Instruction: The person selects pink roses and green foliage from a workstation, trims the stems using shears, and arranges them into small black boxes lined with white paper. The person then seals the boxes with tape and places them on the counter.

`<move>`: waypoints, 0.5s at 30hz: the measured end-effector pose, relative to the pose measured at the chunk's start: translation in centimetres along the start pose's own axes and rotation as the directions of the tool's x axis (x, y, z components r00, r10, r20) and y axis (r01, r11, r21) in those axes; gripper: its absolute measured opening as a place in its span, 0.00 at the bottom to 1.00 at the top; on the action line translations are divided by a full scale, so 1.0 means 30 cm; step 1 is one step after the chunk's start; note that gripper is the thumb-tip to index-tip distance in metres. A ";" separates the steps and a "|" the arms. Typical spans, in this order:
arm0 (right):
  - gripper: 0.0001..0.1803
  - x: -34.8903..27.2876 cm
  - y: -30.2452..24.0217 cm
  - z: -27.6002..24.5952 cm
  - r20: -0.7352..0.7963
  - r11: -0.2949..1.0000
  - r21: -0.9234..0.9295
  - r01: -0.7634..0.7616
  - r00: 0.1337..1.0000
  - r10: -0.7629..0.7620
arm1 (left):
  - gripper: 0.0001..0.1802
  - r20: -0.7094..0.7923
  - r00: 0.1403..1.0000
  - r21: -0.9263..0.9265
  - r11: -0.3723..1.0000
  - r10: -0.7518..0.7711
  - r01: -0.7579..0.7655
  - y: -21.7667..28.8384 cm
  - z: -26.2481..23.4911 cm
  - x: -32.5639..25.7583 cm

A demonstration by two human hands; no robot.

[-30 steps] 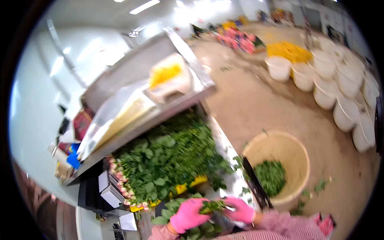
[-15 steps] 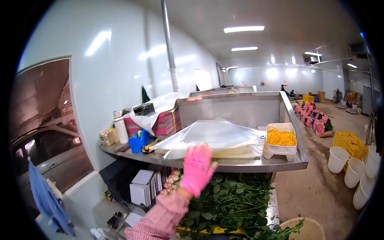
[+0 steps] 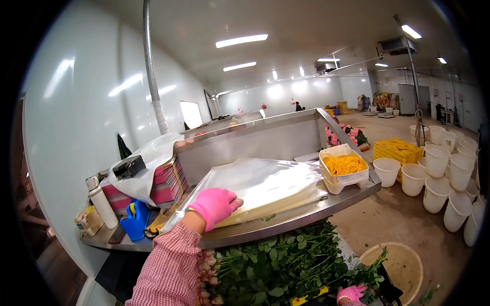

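Observation:
My left hand [image 3: 213, 206], in a pink glove, is on the near left part of a stack of clear plastic sleeves [image 3: 265, 183]. Its fingers are bent and closed at the top sleeve, though the fingertips are partly hidden. The stack lies on a metal bench [image 3: 286, 219]. Low in the picture my right hand [image 3: 351, 293], also pink-gloved, shows fingers apart beside the stem ends; the frame's lower edge cuts it off. Between the hands and below the bench lie leafy rose stems [image 3: 286, 260] with pale pink rose heads [image 3: 206, 273] at their left.
On the bench stand a white tub of yellow rubber bands [image 3: 344, 166], a blue tape dispenser [image 3: 135, 220], a white flask [image 3: 102, 204] and a pink stack of card [image 3: 168, 181]. A beige bin [image 3: 408, 275] sits by my right hand. White buckets [image 3: 436, 194] and a yellow crate [image 3: 398, 150] stand on the floor.
My view has swung right and closer to the bench. My left hand has moved from above the stack's front edge down onto the sleeves, its fingers closing. My right hand has come into view.

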State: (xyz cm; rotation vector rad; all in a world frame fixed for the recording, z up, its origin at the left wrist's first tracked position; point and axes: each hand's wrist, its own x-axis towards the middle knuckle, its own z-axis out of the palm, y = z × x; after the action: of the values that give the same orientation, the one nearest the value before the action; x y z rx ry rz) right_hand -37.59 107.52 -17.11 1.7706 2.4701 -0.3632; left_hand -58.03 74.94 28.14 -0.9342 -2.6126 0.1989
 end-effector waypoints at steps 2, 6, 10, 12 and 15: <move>0.43 0.013 0.000 0.057 -0.144 0.999 -0.039 0.020 0.989 -0.025 | 0.17 -0.056 0.998 -0.049 0.998 0.026 -0.029 -0.029 0.043 0.017; 0.29 -0.061 0.028 -0.009 -0.074 0.875 0.483 0.023 0.997 0.015 | 0.23 0.022 0.999 -0.032 0.999 -0.027 0.028 -0.020 -0.026 0.041; 0.30 0.020 0.114 -0.153 -0.529 0.524 0.646 0.555 0.820 -0.217 | 0.22 0.060 0.987 -0.061 0.987 -0.146 0.149 -0.003 -0.079 0.096; 0.33 0.084 0.124 -0.268 -0.776 0.181 0.541 0.821 0.571 -0.268 | 0.21 -0.045 0.990 -0.519 0.850 -0.131 0.089 -0.035 -0.005 0.155; 0.29 -0.224 0.080 -0.926 -0.757 0.041 0.307 0.951 0.270 -0.596 | 0.18 -0.113 0.970 -0.671 0.736 -0.215 0.085 0.009 0.015 0.148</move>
State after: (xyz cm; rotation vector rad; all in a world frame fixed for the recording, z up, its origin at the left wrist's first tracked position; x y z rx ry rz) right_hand -31.13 108.66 10.82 -0.0656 3.8334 -1.3796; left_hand -61.23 77.97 28.92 -0.8710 -2.5783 -0.8863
